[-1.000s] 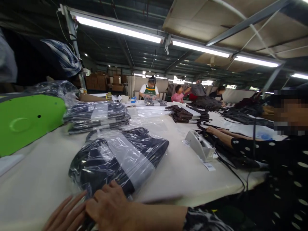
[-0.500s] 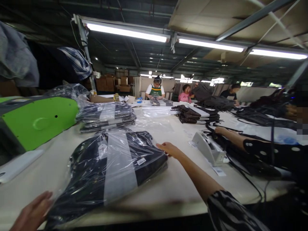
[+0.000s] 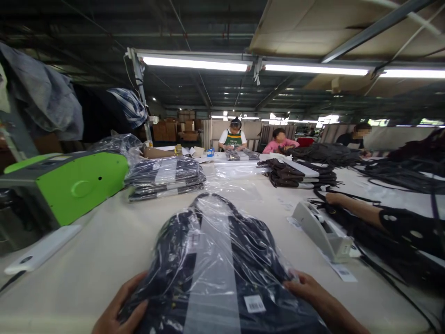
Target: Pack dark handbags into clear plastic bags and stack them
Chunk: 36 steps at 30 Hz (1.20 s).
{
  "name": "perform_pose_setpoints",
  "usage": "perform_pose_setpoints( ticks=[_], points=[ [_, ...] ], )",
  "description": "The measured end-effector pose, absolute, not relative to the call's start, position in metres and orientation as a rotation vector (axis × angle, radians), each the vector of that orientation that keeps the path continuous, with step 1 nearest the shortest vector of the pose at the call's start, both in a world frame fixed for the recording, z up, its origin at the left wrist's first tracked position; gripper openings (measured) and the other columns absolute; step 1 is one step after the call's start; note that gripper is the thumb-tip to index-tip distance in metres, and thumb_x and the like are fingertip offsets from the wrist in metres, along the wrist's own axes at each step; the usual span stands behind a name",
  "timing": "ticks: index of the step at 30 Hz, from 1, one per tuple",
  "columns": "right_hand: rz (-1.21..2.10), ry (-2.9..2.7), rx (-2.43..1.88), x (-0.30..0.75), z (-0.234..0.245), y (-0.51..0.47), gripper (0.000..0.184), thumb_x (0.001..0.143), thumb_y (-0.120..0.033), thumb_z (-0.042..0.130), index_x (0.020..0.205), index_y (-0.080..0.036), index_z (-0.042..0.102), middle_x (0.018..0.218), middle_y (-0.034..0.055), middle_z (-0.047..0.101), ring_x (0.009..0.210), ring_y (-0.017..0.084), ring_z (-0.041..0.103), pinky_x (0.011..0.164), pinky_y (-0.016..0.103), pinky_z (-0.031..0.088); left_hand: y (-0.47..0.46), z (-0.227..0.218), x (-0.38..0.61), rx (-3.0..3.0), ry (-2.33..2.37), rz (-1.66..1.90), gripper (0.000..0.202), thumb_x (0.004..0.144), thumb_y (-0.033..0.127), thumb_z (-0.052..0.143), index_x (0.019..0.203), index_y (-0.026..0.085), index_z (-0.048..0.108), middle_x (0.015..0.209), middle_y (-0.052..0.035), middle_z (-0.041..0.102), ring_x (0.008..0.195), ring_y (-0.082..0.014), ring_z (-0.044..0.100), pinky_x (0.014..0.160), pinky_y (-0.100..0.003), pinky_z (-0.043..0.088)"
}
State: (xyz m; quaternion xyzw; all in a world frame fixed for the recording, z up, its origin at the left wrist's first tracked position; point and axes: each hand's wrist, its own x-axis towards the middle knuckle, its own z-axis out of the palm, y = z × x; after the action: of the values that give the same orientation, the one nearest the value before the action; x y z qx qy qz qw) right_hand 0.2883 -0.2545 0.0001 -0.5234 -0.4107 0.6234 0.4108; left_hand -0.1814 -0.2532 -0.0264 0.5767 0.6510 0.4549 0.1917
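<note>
A dark bag in clear plastic [image 3: 253, 273] lies at the near side of the table, its looped handle pointing away from me. Down its middle runs a pale strip [image 3: 211, 264], and a white barcode label [image 3: 255, 304] sits right of that. My left hand [image 3: 121, 306] grips the near left side, thumb on top and fingers along the edge. On the right edge, my right hand [image 3: 308, 285] pinches the plastic and the side of the bag. The lower end of the bag runs out of view.
Wrapped bags [image 3: 167, 174] are stacked beyond, beside a green machine [image 3: 83, 185]. A white device [image 3: 43, 250] lies at left. A grey tape dispenser [image 3: 321, 229] stands right, near a co-worker's arm [image 3: 354, 208] on dark bags. Brown bags [image 3: 295, 174] are piled farther back; several people work there.
The wrapped bag has turned and come nearer, its handle now facing away. My left hand has moved onto its left side; my right hand has come down along the right edge.
</note>
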Motion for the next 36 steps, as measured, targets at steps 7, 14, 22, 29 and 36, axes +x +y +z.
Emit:
perform_pose_setpoints(
  ticks=[7,14,22,29,36],
  points=[
    [1.426,-0.910,-1.271,0.245,0.008,-0.257,0.042,0.064,-0.046,0.080,0.091,-0.016,0.068,0.084,0.0066,0.074,0.081,0.025,0.070,0.080,0.035,0.054,-0.104,0.050,-0.152,2.131,1.666,1.041,0.051,0.071,0.035,0.063,0.119,0.017,0.062,0.124,-0.0107,0.067,0.111,-0.0302,0.064,0.101,-0.045,0.050],
    [1.670,-0.754,-1.057,0.125,-0.001,-0.178,0.050,0.054,-0.051,0.086,0.079,-0.017,0.059,0.072,0.0004,0.068,0.063,0.015,0.065,0.065,0.030,0.055,-0.111,0.062,-0.133,2.338,1.554,1.163,0.033,0.088,0.037,0.054,0.114,0.021,0.066,0.119,-0.0081,0.069,0.113,-0.0248,0.062,0.104,-0.041,0.047],
    [0.848,-1.936,-1.397,0.141,0.039,-0.195,0.017,0.080,-0.035,0.067,0.084,-0.019,0.071,0.081,0.0042,0.071,0.075,0.019,0.066,0.069,0.032,0.053,-0.202,-0.003,-0.139,2.096,1.487,1.159,0.032,0.089,0.035,0.053,0.116,0.021,0.064,0.119,-0.0081,0.068,0.112,-0.0222,0.063,0.098,-0.039,0.050],
    [0.269,-2.427,-0.941,0.084,0.038,-0.165,0.051,0.076,-0.027,0.076,0.125,-0.020,0.062,0.123,0.0100,0.066,0.115,0.026,0.061,0.100,0.042,0.049,-0.226,-0.018,-0.102,1.922,1.843,0.900,0.018,0.085,0.027,0.056,0.097,0.018,0.065,0.099,-0.0092,0.069,0.096,-0.0250,0.064,0.087,-0.038,0.048],
    [0.079,-2.531,-0.839,0.085,0.008,-0.160,0.045,0.083,-0.010,0.062,0.128,-0.015,0.058,0.121,0.0127,0.068,0.109,0.025,0.066,0.095,0.037,0.053,-0.225,-0.012,-0.094,1.493,1.668,0.961,0.032,0.089,0.030,0.052,0.119,0.017,0.055,0.094,-0.0092,0.072,0.088,-0.0232,0.069,0.080,-0.034,0.050]
  ],
)
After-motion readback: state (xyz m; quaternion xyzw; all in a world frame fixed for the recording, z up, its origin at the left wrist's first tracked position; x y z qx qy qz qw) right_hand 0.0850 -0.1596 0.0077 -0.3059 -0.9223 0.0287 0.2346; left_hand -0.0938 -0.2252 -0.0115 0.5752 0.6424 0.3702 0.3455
